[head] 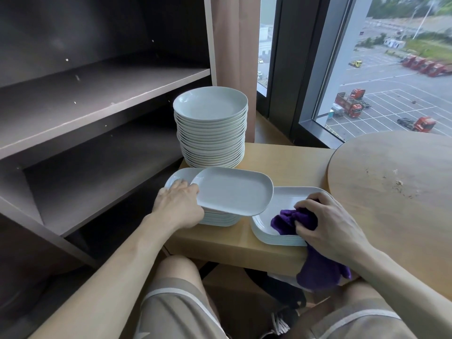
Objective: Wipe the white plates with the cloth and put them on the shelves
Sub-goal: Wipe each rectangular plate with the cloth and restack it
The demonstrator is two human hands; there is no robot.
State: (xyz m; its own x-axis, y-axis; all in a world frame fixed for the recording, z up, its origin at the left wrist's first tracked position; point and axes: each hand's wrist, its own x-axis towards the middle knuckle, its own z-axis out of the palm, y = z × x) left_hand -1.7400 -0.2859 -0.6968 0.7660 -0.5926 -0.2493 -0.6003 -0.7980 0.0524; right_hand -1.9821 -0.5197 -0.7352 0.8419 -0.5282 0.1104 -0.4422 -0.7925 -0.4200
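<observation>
On the low wooden table [269,155]: three piles of white plates, with a tall pile of round plates [211,143] at the back and two low piles of oblong ones side by side in front.
Left hand [179,204]: fingers curled round the left edge of one oblong plate [234,189], gripping it.
Oblong plate: held just above the left pile [220,220] and shifted right, so its right end overlaps the rim of the right pile [276,238].
Right hand [327,223]: fingers bunched round a purple cloth [291,222], pressing it onto the top plate of the right pile.
Cloth: partly crumpled on that plate, the rest hanging below the hand past the table's front edge.
Shelves [97,94]: dark boards to the left of the table, just beside the left pile.
Round wooden top [391,192]: on the right, near the right pile.
Window [391,69]: behind the table, with red trucks parked outside.
</observation>
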